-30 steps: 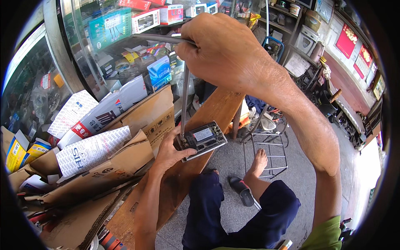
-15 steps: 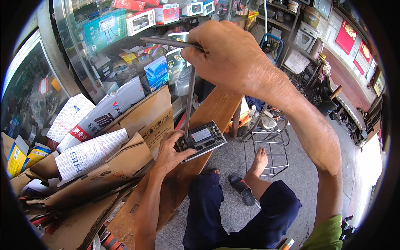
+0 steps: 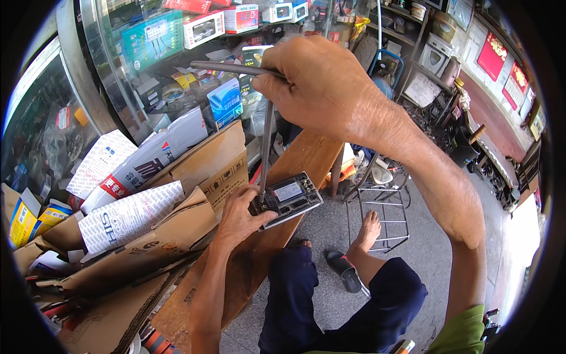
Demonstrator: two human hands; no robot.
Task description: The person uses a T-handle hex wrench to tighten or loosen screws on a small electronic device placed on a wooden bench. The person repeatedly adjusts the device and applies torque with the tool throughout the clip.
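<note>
My right hand (image 3: 318, 82) is closed round the top of a metal T-handle tool (image 3: 267, 147), whose crossbar sticks out to the left and whose shaft runs down steeply. The shaft's lower end meets the left end of a black rectangular electrical unit (image 3: 295, 203), which looks like the back of a wall switch or socket. It has brass-coloured screws, a pale label and a light rim. My left hand (image 3: 242, 215) grips that unit by its left end, thumb across the top, over the wooden bench (image 3: 236, 277). The tool's very tip is hidden beside my fingers.
Left of the bench stand open cardboard boxes (image 3: 159, 242) with printed packaging. Behind them is a glass display case (image 3: 106, 65) of small boxed goods. A metal wire rack (image 3: 386, 221) and a dark slipper (image 3: 344, 271) are on the floor. Cluttered shelves (image 3: 401, 29) stand at the far right.
My right hand has come down slightly, and the crossbar's left end has dropped and swung a little. The electrical unit stays in my left hand.
</note>
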